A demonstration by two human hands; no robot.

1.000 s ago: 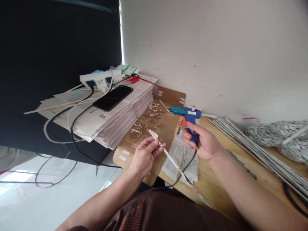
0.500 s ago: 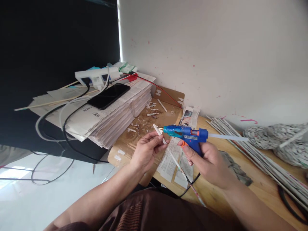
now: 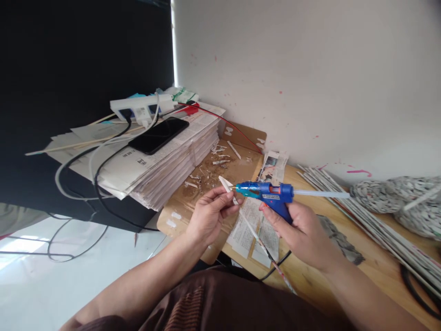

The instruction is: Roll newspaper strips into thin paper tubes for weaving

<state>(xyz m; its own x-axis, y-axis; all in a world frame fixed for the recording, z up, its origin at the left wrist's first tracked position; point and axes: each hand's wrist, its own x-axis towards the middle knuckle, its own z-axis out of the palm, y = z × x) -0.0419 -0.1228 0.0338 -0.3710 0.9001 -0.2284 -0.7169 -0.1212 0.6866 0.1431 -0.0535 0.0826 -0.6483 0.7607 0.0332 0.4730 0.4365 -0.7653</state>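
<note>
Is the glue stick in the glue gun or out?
Partly in: the white glue stick juts from the back of the blue glue gun.

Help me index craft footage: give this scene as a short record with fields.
Left hand: pinches a thin paper rod near its pale, wider end
Right hand: grips a blue glue gun
Nozzle: at the rod's pale end; contact unclear
Paper stack: bears a black phone and white power strip
Cardboard: strewn with paper scraps
Wooden table, right side: bundled rods
</note>
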